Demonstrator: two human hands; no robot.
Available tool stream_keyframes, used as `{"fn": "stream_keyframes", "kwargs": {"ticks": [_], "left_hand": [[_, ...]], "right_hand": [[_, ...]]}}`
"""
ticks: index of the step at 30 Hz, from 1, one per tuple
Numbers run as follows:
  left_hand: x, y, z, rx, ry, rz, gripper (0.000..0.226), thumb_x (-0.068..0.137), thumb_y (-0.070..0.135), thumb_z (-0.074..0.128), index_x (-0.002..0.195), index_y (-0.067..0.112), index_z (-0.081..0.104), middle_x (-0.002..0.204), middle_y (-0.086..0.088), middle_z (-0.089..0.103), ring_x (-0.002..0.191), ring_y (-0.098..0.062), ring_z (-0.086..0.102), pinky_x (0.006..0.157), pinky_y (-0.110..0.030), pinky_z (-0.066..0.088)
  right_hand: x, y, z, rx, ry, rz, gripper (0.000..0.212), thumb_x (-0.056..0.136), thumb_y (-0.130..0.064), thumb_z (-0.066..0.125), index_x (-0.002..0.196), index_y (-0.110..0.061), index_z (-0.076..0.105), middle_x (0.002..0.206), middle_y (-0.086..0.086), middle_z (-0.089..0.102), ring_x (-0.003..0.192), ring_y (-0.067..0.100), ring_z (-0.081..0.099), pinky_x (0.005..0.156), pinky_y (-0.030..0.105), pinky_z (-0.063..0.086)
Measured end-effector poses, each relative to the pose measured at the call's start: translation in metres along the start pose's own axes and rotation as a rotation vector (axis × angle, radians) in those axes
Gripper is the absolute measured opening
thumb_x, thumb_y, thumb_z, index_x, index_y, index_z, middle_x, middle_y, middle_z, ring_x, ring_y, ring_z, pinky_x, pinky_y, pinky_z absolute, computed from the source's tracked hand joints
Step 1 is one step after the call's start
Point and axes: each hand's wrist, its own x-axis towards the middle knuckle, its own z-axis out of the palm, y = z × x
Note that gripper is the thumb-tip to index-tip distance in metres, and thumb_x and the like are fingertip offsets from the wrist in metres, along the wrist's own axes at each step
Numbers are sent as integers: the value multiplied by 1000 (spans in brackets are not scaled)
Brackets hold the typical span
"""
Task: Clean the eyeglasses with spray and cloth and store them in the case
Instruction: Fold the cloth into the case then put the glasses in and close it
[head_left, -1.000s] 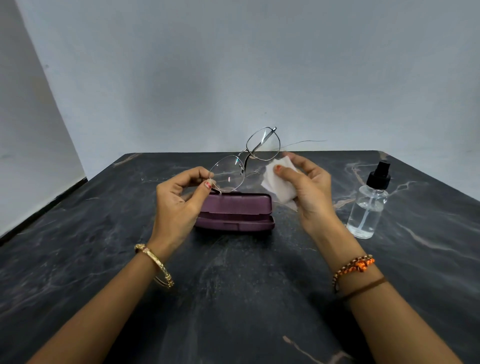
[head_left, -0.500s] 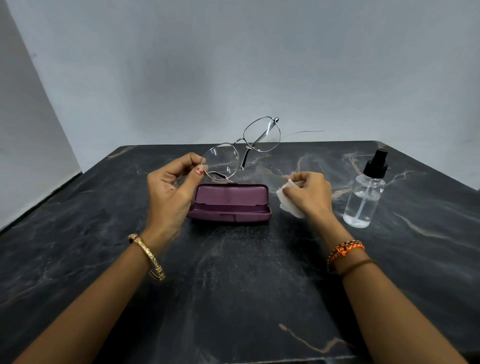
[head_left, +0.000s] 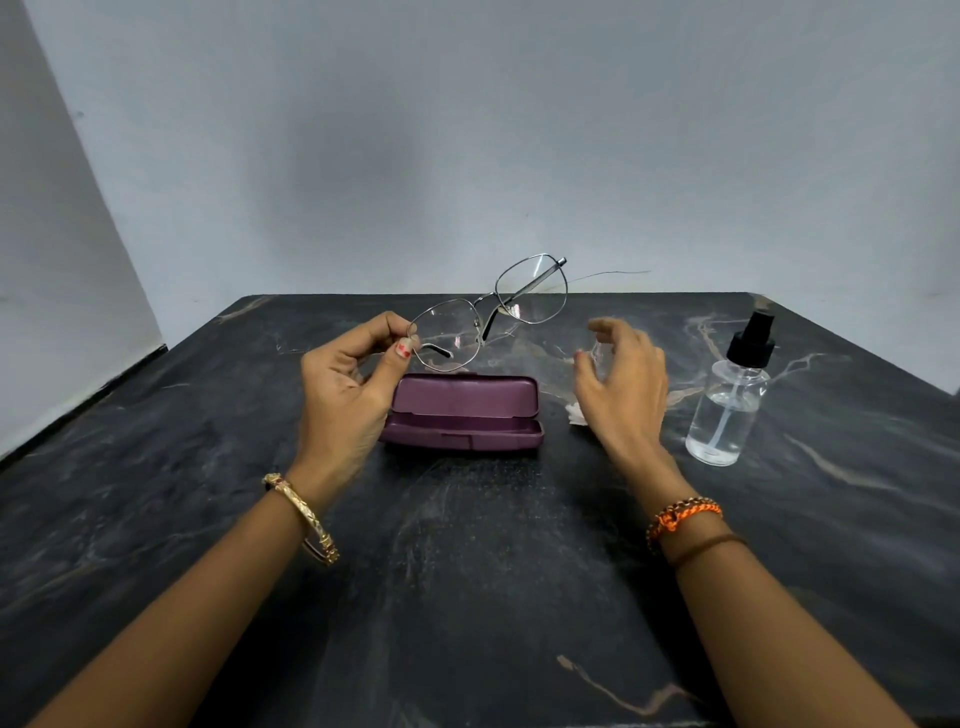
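left hand (head_left: 345, 387) raised near table (head_left: 156, 519) mid-back, thumb and forefinger pinching eyeglasses (head_left: 488, 314) at outer lens rim | right hand (head_left: 621, 382) fingers spread, empty, above cloth (head_left: 575, 414) | glasses' long axis rises rightward toward back edge, over open case (head_left: 462, 413) | since earlier: cloth released, now lying beside case; spray bottle (head_left: 730, 405) unmoved

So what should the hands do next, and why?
Probably the right hand should come over and fold the arms of the glasses. The cloth lies on the table under that open hand, the left hand pinches the glasses above the case, and the case is open, so wiping looks finished.
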Motion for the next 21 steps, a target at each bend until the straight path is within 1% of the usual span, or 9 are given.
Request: {"fn": "stream_keyframes", "kwargs": {"ticks": [1,3,5,7,9,13,16,19,21], "left_hand": [[0,0,0,8,0,4,33,82,-2,59,84,29,66,76,19,68,81,-8,61,78,-16,50],[-1,2,1,24,-5,9,32,82,-4,58,85,27,65,76,17,68,81,-5,61,78,-15,50],[-2,5,2,48,-27,23,30,82,-5,57,87,24,63,81,11,66,81,-2,61,78,-13,49],[-4,7,4,83,-52,49,28,82,-7,56,94,18,61,84,2,63,81,1,60,77,-10,48],[-5,9,6,109,-69,69,27,81,-9,56,98,12,59,85,0,61,82,4,60,76,-8,47],[-7,10,6,165,-96,104,30,81,-11,55,101,11,57,88,1,60,85,5,60,80,-8,47],[-6,9,3,247,-106,165,27,81,-5,58,103,9,58,89,3,59,87,-3,60,84,-13,49],[-5,10,0,383,-120,293,20,79,1,57,98,0,62,89,-4,61,84,-17,60,79,-21,52],[-4,11,-1,486,-131,375,16,78,-1,57,93,-4,63,86,-10,63,82,-17,58,76,-25,52]], "right_hand": [[0,-5,-1,150,33,4,27,86,-16,55,113,-13,56,109,6,62,97,19,54,83,33,45],[0,-16,-4,453,36,56,18,89,-17,52,104,-16,60,91,-3,63,80,7,54,71,21,46],[1,-24,-7,683,0,132,15,92,-20,48,97,-21,62,82,-9,62,76,1,55,68,14,44],[2,-29,-10,836,-29,173,19,94,-21,44,92,-25,62,79,-9,63,72,-5,55,66,12,43],[2,-32,-11,918,-40,185,23,95,-20,42,90,-25,64,77,-8,64,66,-6,54,62,11,42],[1,-35,-13,1009,-54,235,26,95,-22,42,86,-21,67,72,-9,67,64,-3,55,59,13,42],[1,-36,-14,1034,-75,259,27,95,-22,43,85,-21,68,68,-11,69,65,-3,57,62,15,42],[1,-36,-15,1070,-112,290,26,94,-20,44,85,-22,68,67,-13,70,66,-2,57,64,17,41],[2,-36,-16,1100,-130,311,25,94,-19,45,85,-23,68,66,-14,70,67,-2,57,63,17,41]]}}
